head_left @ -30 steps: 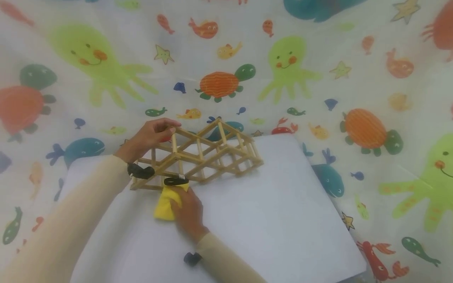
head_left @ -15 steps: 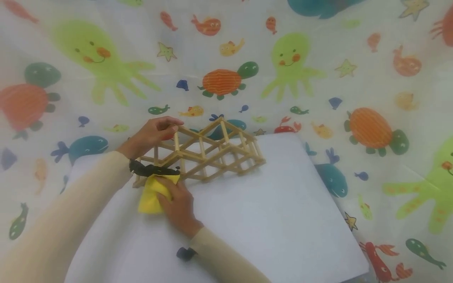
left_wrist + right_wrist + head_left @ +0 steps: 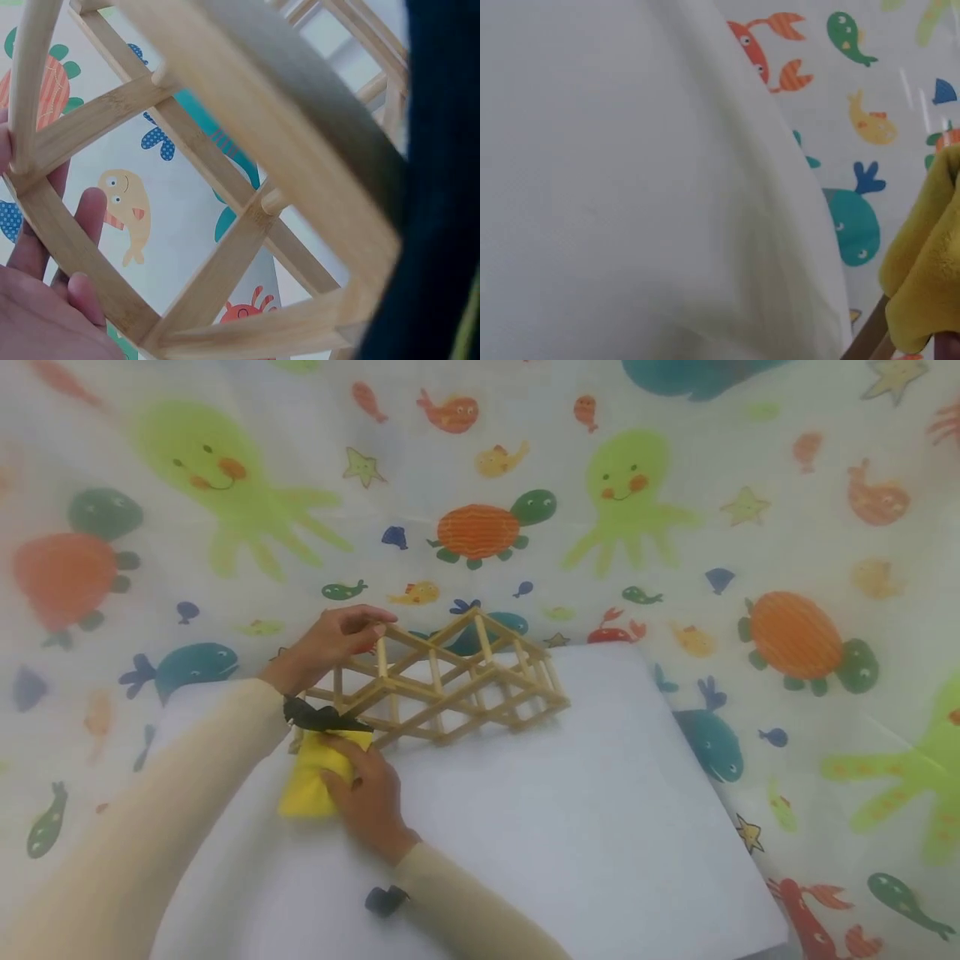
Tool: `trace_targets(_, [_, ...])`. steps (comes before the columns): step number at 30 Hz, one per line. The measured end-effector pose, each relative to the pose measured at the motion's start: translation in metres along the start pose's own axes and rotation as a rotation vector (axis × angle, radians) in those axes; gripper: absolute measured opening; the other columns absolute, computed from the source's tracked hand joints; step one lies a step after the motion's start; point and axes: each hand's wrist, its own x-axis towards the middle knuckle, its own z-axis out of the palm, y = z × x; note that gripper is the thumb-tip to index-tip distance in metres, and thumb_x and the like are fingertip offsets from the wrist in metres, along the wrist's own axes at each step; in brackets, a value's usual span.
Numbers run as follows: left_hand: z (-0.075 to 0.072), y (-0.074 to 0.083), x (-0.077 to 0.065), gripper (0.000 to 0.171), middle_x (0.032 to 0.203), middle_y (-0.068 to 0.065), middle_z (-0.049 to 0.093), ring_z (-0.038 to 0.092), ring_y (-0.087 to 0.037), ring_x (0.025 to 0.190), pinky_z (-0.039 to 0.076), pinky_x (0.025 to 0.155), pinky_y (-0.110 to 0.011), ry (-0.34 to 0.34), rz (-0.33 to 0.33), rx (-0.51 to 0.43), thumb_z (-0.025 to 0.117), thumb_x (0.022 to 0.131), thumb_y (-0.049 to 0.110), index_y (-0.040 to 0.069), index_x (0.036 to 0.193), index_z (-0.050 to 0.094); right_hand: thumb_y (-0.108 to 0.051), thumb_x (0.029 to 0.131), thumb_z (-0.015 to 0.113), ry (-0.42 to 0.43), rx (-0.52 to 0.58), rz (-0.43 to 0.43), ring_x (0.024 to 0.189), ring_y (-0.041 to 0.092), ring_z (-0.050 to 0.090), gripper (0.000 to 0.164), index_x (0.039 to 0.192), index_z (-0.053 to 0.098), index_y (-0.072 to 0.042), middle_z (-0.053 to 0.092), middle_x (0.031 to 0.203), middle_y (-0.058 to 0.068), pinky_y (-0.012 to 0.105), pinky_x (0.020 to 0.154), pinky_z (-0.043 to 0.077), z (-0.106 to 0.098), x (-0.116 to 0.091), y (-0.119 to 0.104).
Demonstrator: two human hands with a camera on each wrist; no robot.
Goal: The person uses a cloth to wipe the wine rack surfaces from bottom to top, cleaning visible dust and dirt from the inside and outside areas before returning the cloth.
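Yellow cloth (image 3: 311,781) and right hand (image 3: 375,797) have slid left along the wooden rack (image 3: 437,699) since the first frame; left hand (image 3: 330,639) stays put at the rack's top left corner. From my end, rack sits by the far edge of the white tabletop (image 3: 570,810), left of its far right corner. I see the left hand pinching that upper corner, thumb in front; left wrist view puts its fingers round a slat. Right hand pinches the cloth, low at the rack's left end, nearer the near edge than the left hand; right wrist view shows cloth bunched against a slat. Left forearm reaches in from near left, right forearm slants up-left over the near edge, both in beige sleeves. Sea-animal backdrop (image 3: 637,502) behind.
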Motion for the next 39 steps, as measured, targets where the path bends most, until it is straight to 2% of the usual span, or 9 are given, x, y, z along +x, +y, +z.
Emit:
trace_targets(2, [0.001,0.000,-0.001,0.035,0.152,-0.010,0.059,0.054,-0.018,0.138,0.051,0.101,-0.020,0.005,-0.007,0.003,0.059,0.111,0.025,0.016,0.145,0.061,-0.028,0.095,0.078,-0.048,-0.064,0.026,0.083,0.004,0.058,0.045,0.139,0.068,-0.032,0.072,0.108,-0.006,0.008,0.068,0.041,0.003,0.001,0.001])
trace_targets(7, [0.006,-0.005,-0.005,0.036,0.152,-0.006,0.060,0.054,-0.017,0.137,0.051,0.100,-0.021,-0.001,-0.054,-0.011,0.059,0.111,0.027,0.018,0.145,0.061,-0.038,0.097,0.074,-0.324,-0.149,0.146,0.095,0.000,0.063,0.047,0.141,0.064,-0.048,0.072,0.113,-0.015,0.012,0.075,0.041,0.014,-0.014,0.009])
trace_targets(10, [0.008,-0.005,-0.005,0.037,0.153,-0.008,0.060,0.054,-0.018,0.137,0.051,0.101,-0.023,-0.006,-0.047,-0.005,0.059,0.111,0.027,0.017,0.146,0.061,-0.034,0.095,0.077,-0.266,-0.108,0.119,0.096,0.003,0.065,0.051,0.144,0.063,-0.045,0.073,0.115,-0.011,0.014,0.077,0.044,0.016,-0.020,0.009])
trace_targets(14, [0.005,-0.001,-0.003,0.037,0.153,-0.011,0.060,0.055,-0.019,0.138,0.052,0.104,-0.026,0.017,-0.025,0.008,0.059,0.111,0.027,0.015,0.146,0.061,-0.030,0.095,0.078,-0.155,-0.094,0.058,0.099,0.009,0.068,0.052,0.144,0.063,-0.039,0.073,0.117,-0.007,0.015,0.076,0.047,0.015,-0.008,0.004])
trace_targets(22, [0.001,-0.003,-0.001,0.037,0.154,-0.008,0.058,0.054,-0.017,0.138,0.051,0.106,-0.027,0.029,-0.035,0.000,0.059,0.111,0.028,0.018,0.146,0.061,-0.037,0.098,0.072,-0.525,-0.222,0.152,0.100,0.001,0.067,0.046,0.142,0.062,-0.050,0.074,0.117,-0.019,0.014,0.072,0.042,0.026,0.007,0.001])
trace_targets(31, [-0.001,0.000,0.000,0.037,0.153,-0.008,0.059,0.056,-0.017,0.137,0.054,0.102,-0.023,0.056,-0.011,0.018,0.060,0.110,0.026,0.016,0.146,0.061,-0.044,0.103,0.067,-0.439,-0.139,0.059,0.091,-0.002,0.062,0.047,0.147,0.056,-0.051,0.073,0.106,-0.015,0.011,0.071,0.038,0.029,0.012,-0.004])
trace_targets(33, [0.000,0.000,0.002,0.037,0.154,-0.007,0.058,0.056,-0.016,0.137,0.052,0.106,-0.026,0.050,-0.015,0.007,0.060,0.110,0.026,0.016,0.146,0.061,-0.045,0.101,0.067,-0.438,-0.135,0.130,0.095,-0.001,0.066,0.042,0.142,0.061,-0.051,0.075,0.110,-0.018,0.013,0.072,0.041,0.031,0.011,0.000])
trace_targets(37, [0.002,-0.001,0.004,0.038,0.155,-0.003,0.058,0.054,-0.017,0.139,0.050,0.113,-0.036,0.033,-0.023,0.003,0.060,0.110,0.027,0.017,0.147,0.060,-0.039,0.092,0.075,-0.400,-0.100,0.419,0.104,0.003,0.070,0.035,0.125,0.072,-0.049,0.076,0.119,-0.022,0.021,0.076,0.049,0.029,-0.002,0.012])
trace_targets(39, [0.002,0.000,0.002,0.038,0.154,-0.002,0.058,0.054,-0.018,0.140,0.051,0.113,-0.037,0.036,-0.027,0.021,0.060,0.111,0.028,0.018,0.147,0.060,-0.036,0.089,0.078,-0.372,-0.063,0.512,0.104,0.005,0.069,0.034,0.121,0.075,-0.048,0.076,0.118,-0.020,0.025,0.079,0.050,0.026,-0.007,0.016])
